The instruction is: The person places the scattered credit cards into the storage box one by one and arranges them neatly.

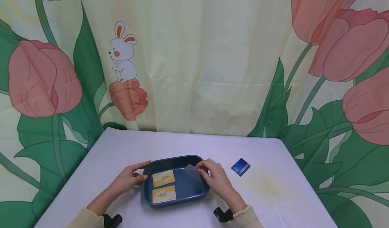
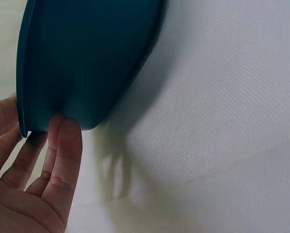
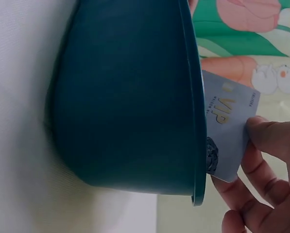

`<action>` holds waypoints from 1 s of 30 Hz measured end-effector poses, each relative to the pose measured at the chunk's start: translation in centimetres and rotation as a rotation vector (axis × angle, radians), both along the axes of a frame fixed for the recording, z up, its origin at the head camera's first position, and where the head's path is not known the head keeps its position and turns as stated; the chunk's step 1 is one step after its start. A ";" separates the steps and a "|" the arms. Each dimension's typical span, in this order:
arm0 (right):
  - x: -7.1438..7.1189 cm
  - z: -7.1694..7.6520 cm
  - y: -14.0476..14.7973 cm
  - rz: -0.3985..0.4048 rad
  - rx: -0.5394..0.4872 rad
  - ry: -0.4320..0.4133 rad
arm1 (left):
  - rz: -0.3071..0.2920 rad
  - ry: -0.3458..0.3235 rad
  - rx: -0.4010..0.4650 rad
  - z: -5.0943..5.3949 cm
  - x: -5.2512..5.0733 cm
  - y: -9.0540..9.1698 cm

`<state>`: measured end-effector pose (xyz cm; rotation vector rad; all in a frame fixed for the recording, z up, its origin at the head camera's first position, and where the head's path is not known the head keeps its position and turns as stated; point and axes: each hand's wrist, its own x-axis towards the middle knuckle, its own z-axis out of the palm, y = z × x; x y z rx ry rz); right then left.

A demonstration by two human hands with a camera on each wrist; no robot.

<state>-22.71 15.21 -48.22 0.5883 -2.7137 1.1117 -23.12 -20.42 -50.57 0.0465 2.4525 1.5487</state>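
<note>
A dark blue tray (image 1: 189,196) sits on the table with two yellow-and-white cards, an upper one (image 1: 163,178) and a lower one (image 1: 164,194), lying side by side in its left half. My left hand (image 1: 129,179) holds the tray's left end; in the left wrist view its fingers (image 2: 67,145) lie against the outer wall near the rim. Over the tray's right part, my right hand (image 1: 215,175) pinches a grey VIP card (image 3: 230,116) by its edge between thumb and fingers. The card is tilted, and the rim hides its lower part in the right wrist view.
To the right of the tray, a blue card (image 1: 241,167) with a pale stripe lies flat on the white tablecloth (image 1: 182,142). Behind the table hangs a curtain (image 1: 200,59) printed with tulips and a rabbit. A black wrist device (image 1: 223,215) is on the right wrist.
</note>
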 end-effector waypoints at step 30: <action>0.3 -1.4 -0.9 0.117 0.302 0.022 | -0.010 0.008 0.013 -0.1 0.1 -0.1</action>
